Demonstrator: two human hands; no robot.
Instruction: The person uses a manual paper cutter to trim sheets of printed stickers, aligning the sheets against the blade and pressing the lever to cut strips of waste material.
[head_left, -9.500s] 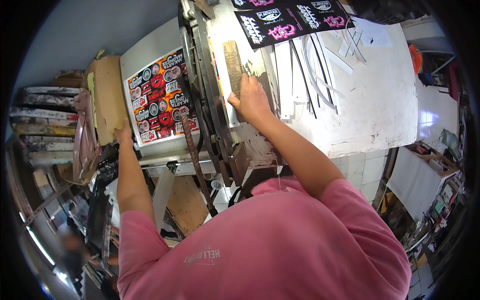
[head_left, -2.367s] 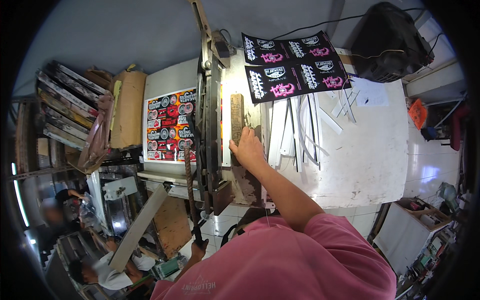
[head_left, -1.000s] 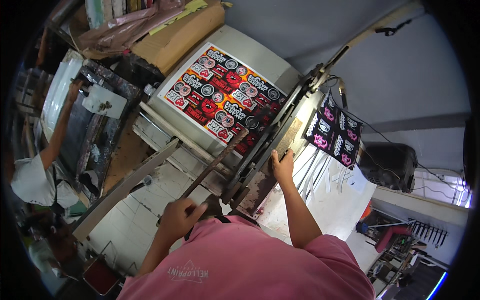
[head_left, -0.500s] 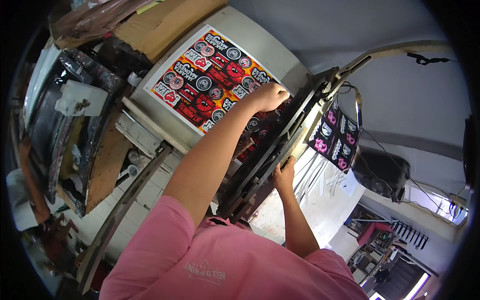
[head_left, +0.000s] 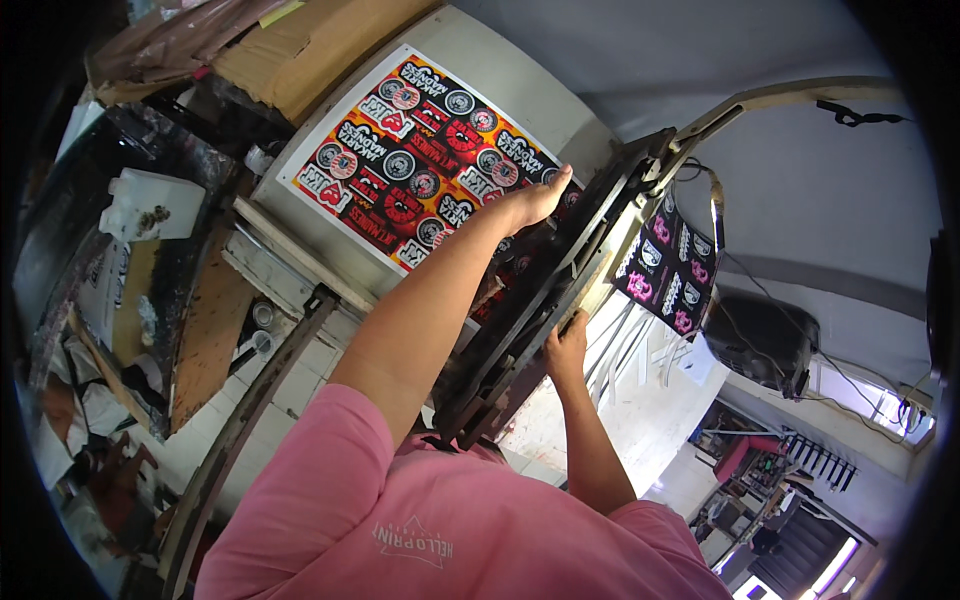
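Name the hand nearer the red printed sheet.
Left: the left hand is over the red printed sheet, near the dark metal bar; the right hand is across that bar.

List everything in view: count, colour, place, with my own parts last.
Cutter: 1, dark, centre
Board: 1, pale grey, left of cutter
Printed sheet: 1, red, black and orange, on board
Table: 1, white, right of cutter
Strips: several, mostly white, on table
Black sheet: 1, black with pink and white prints, right of cutter
Casing: 1, black, right of black sheet
Cardboard: 1, brown, upper left
Canister: 1, translucent white, left
Bar: 1, grey, lower left
Clutter: too small to count, mixed, lower right
Shirt: 1, pink, bottom
Left hand: 1, bare, over printed sheet
Right hand: 1, bare, at cutter's right side
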